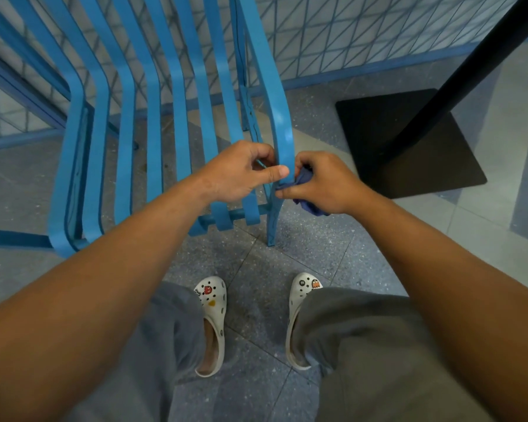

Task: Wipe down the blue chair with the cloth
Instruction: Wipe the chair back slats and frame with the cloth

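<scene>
The blue chair (153,123), made of curved metal slats, stands in front of me on the floor. My left hand (238,172) grips the rightmost slat near the seat's front edge, thumb laid across it. Right beside it, my right hand (320,184) holds a bunched dark blue cloth (305,190) and presses it against the outer side of the same slat. Most of the cloth is hidden under my fingers, with a fold hanging below my palm.
A black square table base (378,132) with a black pole (470,56) stands close to the right of the chair. A blue lattice-patterned wall (363,35) runs behind. My feet in white clogs (212,324) stand on the grey speckled floor tiles.
</scene>
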`<state>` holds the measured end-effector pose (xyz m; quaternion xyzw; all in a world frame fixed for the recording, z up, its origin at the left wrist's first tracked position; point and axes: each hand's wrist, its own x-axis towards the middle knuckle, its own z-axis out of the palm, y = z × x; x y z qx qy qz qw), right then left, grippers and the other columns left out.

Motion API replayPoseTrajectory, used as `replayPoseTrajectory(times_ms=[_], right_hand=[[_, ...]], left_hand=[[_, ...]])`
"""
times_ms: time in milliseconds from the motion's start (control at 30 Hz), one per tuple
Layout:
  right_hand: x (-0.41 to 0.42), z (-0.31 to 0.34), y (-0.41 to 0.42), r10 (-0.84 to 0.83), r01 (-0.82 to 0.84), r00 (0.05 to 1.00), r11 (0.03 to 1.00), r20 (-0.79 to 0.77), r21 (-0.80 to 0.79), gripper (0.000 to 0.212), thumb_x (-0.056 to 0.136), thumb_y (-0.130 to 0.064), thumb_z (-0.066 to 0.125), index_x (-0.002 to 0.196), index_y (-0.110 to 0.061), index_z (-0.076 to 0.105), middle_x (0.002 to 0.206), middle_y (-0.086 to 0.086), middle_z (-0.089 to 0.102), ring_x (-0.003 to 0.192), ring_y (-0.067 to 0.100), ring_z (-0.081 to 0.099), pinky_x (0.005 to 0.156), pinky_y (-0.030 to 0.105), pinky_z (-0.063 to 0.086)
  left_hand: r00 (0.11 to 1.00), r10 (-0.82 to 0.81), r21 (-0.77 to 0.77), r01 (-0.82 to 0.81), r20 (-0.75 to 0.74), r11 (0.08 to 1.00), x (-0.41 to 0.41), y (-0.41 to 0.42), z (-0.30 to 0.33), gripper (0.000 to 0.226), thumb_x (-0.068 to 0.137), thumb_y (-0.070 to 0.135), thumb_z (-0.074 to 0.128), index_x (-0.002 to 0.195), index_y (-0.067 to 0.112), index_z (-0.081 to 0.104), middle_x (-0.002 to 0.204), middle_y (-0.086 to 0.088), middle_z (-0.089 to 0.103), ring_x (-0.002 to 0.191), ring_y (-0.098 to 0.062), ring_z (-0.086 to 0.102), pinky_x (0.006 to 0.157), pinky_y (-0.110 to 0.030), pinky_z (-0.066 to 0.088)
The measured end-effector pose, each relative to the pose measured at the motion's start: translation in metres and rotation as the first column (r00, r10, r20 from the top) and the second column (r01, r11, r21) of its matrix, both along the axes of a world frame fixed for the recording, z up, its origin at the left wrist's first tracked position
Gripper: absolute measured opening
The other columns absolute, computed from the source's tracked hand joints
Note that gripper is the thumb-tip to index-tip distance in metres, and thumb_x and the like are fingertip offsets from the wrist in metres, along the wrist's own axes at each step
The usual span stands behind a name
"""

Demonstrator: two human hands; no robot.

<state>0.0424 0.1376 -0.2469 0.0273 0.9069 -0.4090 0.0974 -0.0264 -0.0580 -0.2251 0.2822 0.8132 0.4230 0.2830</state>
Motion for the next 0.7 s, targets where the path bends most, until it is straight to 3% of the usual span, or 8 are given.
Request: replayPoseTrajectory(times_ms=[100, 200, 300, 500, 633, 700], right_hand=[[0.002, 0.021, 0.002, -0.071, 0.057, 0.997, 0.962, -0.043, -0.266, 0.038, 0.076, -0.028, 0.089, 0.090, -0.006, 0.061, 0.074, 0.009, 0.072, 0.064, 0.016, 0.068, 0.068, 0.042, 0.059], [0.002, 0.024, 0.001, -0.080, 0.071, 0.997, 0.946, -0.017, -0.317, 0.038, 0.079, -0.028, 0.087, 0.093, -0.003, 0.061, 0.077, 0.012, 0.072, 0.065, 0.016, 0.066, 0.072, 0.051, 0.059], [0.000, 0.027, -0.004, -0.170, 0.155, 0.985, 0.910, -0.004, -0.383, 0.035, 0.084, -0.029, 0.083, 0.092, -0.004, 0.061, 0.083, 0.018, 0.072, 0.069, 0.020, 0.068, 0.073, 0.057, 0.060], [-0.032, 0.057, -0.027, -0.449, 0.348, 0.890, 0.783, -0.081, -0.515, 0.022, 0.093, -0.030, 0.073, 0.086, -0.012, 0.062, 0.072, -0.006, 0.065, 0.069, 0.003, 0.060, 0.071, 0.024, 0.052], [-0.031, 0.067, -0.018, -0.294, 0.267, 0.956, 0.860, 0.005, -0.436, 0.029, 0.093, -0.034, 0.072, 0.096, -0.006, 0.063, 0.082, 0.003, 0.073, 0.075, 0.007, 0.067, 0.076, 0.028, 0.057], [-0.020, 0.065, -0.007, -0.141, 0.178, 0.982, 0.917, 0.127, -0.356, 0.040, 0.091, -0.036, 0.074, 0.108, -0.003, 0.060, 0.096, 0.014, 0.074, 0.076, 0.016, 0.069, 0.079, 0.042, 0.061]], left_hand=[[0.999, 0.029, -0.014, -0.029, 0.017, 0.999, -0.001, -0.001, 0.007, 0.036, 0.093, 0.051, 0.061, 0.099, 0.018, 0.073, 0.096, -0.002, 0.076, 0.098, -0.018, 0.072, 0.094, -0.048, 0.056], [0.988, 0.116, 0.071, -0.123, 0.103, 0.990, 0.001, 0.003, 0.014, 0.028, 0.101, 0.042, 0.053, 0.097, 0.019, 0.069, 0.093, -0.001, 0.075, 0.095, -0.016, 0.073, 0.092, -0.045, 0.059], [0.951, 0.230, 0.162, -0.265, 0.204, 0.951, 0.002, 0.006, 0.019, 0.029, 0.106, 0.035, 0.048, 0.108, 0.012, 0.066, 0.098, -0.001, 0.074, 0.092, -0.016, 0.074, 0.090, -0.041, 0.060], [0.839, 0.343, 0.305, -0.488, 0.423, 0.818, -0.003, 0.017, 0.028, 0.031, 0.107, 0.034, 0.047, 0.132, 0.018, 0.056, 0.087, 0.002, 0.071, 0.077, -0.015, 0.071, 0.075, -0.033, 0.058], [0.827, 0.363, 0.320, -0.515, 0.429, 0.795, -0.006, 0.020, 0.029, 0.032, 0.107, 0.031, 0.048, 0.136, 0.020, 0.055, 0.085, 0.003, 0.070, 0.073, -0.013, 0.069, 0.072, -0.030, 0.057], [0.818, 0.375, 0.319, -0.531, 0.437, 0.785, -0.009, 0.019, 0.029, 0.032, 0.106, 0.029, 0.049, 0.136, 0.018, 0.055, 0.086, 0.002, 0.067, 0.072, -0.013, 0.067, 0.073, -0.031, 0.056]])
